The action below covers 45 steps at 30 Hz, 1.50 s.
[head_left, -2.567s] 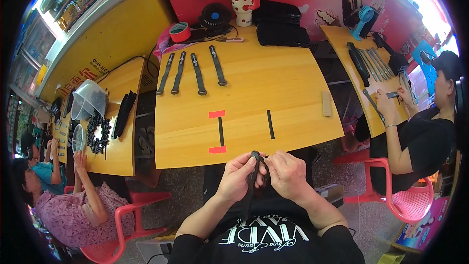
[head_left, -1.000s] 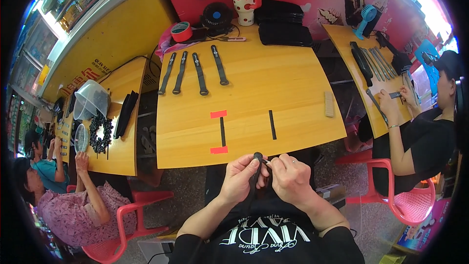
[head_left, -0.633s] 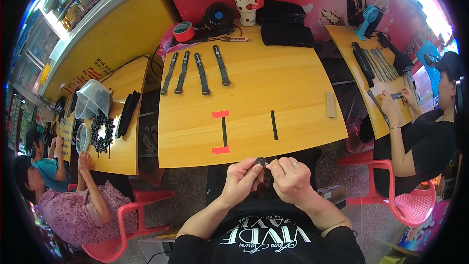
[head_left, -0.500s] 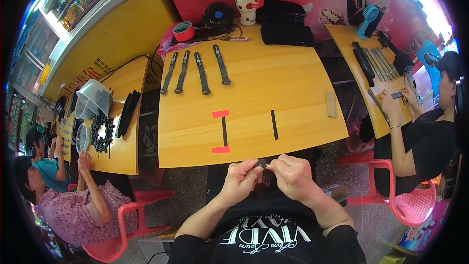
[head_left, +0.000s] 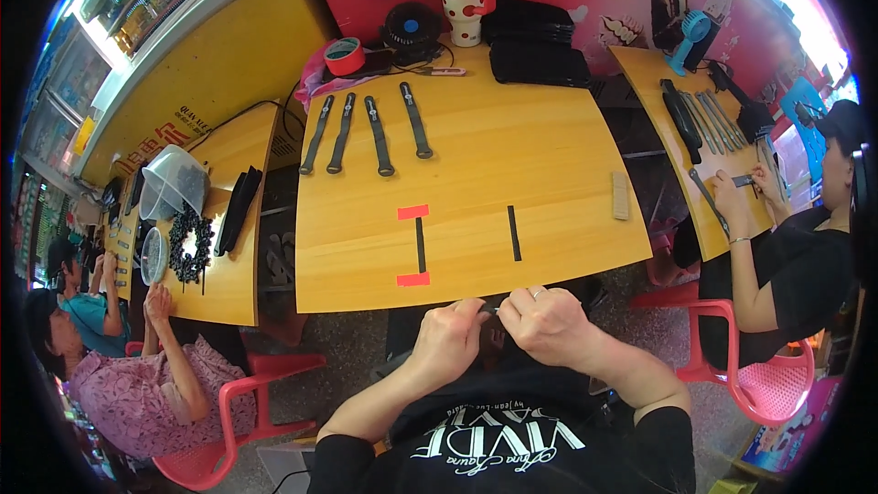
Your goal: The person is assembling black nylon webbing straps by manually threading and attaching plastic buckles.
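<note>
Just past the near edge of the middle table, both my hands are held close together over my lap. My left hand is closed on a dark strap piece, mostly covered by the fingers. My right hand, with a ring on one finger, pinches against its end; a small pale bit shows there, too little to name. On the table ahead lie several dark straps with rounded ends. Nearer, a black strip sits between two pieces of red tape, and another black strip lies to its right.
A beige strip lies at the table's right. Along the back stand a red tape roll, a black fan, a dotted tumbler and stacked black pouches. People work at tables on both sides; red chairs flank me.
My hands have turned so their backs face up more, and the dark piece is now more hidden. My right elbow has swung outward. The table things have not moved.
</note>
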{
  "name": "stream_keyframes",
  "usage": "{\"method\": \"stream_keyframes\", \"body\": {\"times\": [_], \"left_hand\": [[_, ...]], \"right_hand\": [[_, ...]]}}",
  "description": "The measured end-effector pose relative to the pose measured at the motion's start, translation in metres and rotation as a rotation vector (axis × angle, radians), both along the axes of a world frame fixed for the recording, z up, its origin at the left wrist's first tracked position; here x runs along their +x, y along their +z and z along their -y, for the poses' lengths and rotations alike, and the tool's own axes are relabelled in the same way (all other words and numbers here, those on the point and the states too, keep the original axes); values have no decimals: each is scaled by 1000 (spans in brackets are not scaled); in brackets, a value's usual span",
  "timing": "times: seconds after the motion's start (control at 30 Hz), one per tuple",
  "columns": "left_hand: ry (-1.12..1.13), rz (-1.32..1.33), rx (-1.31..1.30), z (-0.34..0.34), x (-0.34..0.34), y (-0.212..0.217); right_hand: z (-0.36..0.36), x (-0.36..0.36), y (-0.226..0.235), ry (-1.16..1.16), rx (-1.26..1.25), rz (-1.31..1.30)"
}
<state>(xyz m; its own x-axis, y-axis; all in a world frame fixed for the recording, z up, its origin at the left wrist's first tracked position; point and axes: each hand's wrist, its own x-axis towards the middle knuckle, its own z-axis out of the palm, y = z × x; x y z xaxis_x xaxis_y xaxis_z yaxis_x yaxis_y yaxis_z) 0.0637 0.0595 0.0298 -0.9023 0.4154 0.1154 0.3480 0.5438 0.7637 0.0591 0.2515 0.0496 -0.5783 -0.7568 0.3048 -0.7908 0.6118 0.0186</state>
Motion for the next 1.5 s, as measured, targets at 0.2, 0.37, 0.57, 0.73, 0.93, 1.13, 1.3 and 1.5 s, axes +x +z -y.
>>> {"method": "stream_keyframes", "body": {"times": [0.2, 0.37, 0.57, 0.73, 0.93, 1.13, 1.3, 1.5], "left_hand": [[221, 33, 292, -14, 7, -13], [247, 145, 407, -18, 8, -11], [237, 35, 428, -22, 8, -15], [10, 30, 309, -1, 6, -10], [67, -78, 140, -3, 11, -12], [78, 744, 714, 0, 17, -24], [-122, 1139, 1079, 13, -3, -14], [-122, 1169, 1096, 19, -5, -25]], "right_hand": [[36, 26, -13, -414, -117, -174], [46, 26, -19, -482, -102, -284], [33, 16, -17, -467, -206, -180], [12, 6, -14, -250, -322, 63], [16, 13, -16, -261, -85, -128], [12, 15, -30, -198, -186, -39], [1, 4, -16, -88, -328, 75], [-2, -1, -7, -23, -307, 211]]}}
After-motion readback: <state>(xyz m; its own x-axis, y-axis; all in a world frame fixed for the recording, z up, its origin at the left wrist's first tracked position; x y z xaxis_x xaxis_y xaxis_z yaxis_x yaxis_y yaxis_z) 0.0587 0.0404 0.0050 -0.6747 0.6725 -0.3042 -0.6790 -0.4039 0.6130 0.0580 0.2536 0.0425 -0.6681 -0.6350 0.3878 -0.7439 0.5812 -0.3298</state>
